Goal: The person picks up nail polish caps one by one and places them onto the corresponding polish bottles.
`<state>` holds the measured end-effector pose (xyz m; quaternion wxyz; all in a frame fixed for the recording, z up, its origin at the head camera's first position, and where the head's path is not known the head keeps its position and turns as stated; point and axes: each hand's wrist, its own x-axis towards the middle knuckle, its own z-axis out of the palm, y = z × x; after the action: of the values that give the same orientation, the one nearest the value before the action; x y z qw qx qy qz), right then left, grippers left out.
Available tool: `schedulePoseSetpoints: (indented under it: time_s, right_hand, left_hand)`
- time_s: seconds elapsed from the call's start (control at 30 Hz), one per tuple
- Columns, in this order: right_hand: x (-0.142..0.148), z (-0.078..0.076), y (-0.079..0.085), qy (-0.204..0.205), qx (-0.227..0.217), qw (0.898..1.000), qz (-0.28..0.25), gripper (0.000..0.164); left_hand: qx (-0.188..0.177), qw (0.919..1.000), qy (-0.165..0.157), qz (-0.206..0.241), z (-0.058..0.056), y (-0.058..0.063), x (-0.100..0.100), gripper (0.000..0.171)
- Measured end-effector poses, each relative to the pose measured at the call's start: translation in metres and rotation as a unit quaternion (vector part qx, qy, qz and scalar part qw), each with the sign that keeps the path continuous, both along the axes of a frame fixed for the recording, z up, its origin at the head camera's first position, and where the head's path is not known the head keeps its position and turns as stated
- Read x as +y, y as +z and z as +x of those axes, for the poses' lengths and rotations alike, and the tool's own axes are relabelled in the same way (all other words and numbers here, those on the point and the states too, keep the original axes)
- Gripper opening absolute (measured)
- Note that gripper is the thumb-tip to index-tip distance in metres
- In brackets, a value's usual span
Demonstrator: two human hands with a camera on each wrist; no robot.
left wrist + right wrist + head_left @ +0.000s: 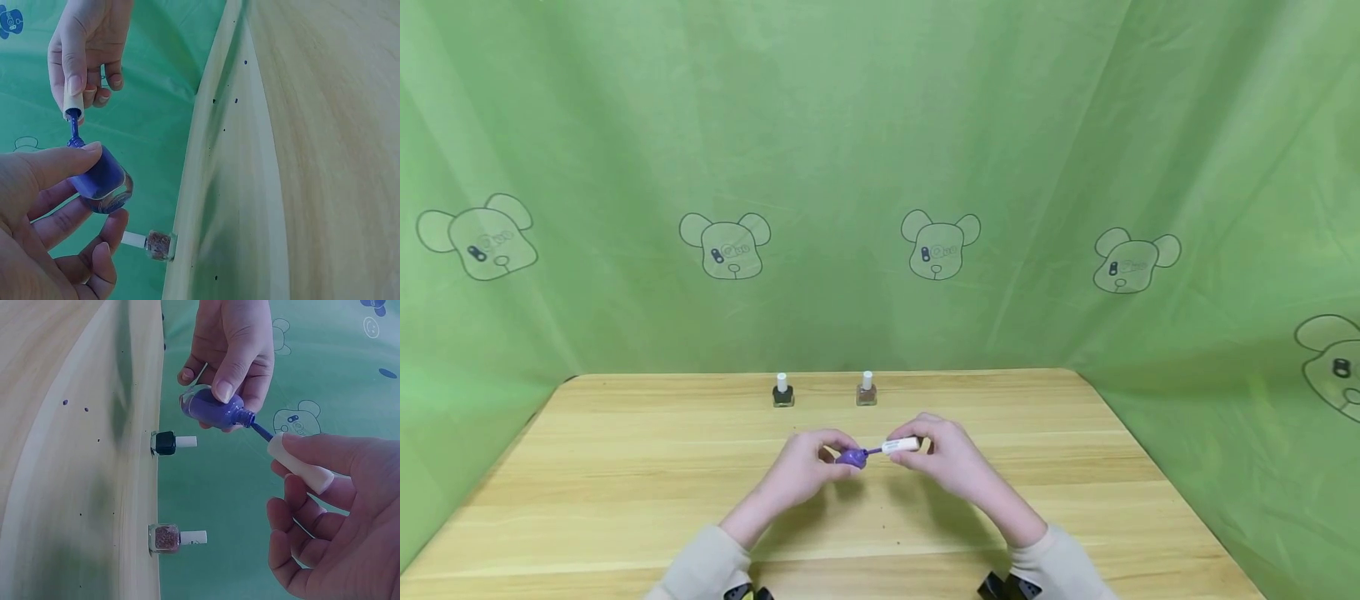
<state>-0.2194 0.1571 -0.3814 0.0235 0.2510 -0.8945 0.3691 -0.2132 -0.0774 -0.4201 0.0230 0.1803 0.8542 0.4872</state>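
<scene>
Over the middle of the table, my left hand (808, 467) grips a purple nail polish bottle (215, 409) between thumb and fingers, tilted so its neck points toward the right hand. My right hand (943, 454) pinches the white brush cap (301, 464). From that cap a purple-coated brush stem (74, 125) runs to the bottle's open neck, its tip right at the mouth in the right wrist view. Purple polish coats the neck threads in the left wrist view.
Toward the table's back edge stand a dark nail polish bottle (783, 395) and a brownish glitter one (867, 393), both with white caps on. Small dark specks dot the wooden table (647, 475). A green curtain (850, 125) hangs behind.
</scene>
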Motion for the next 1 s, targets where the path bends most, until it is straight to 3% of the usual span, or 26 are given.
schedulePoseSetpoints:
  time_s: [1.0]
  right_hand:
    - [-0.013, 0.008, -0.012, 0.033, 0.002, 0.999, 0.025, 0.013]
  left_hand:
    - [0.012, 0.9995, -0.028, -0.009, 0.008, -0.003, 0.013, 0.021]
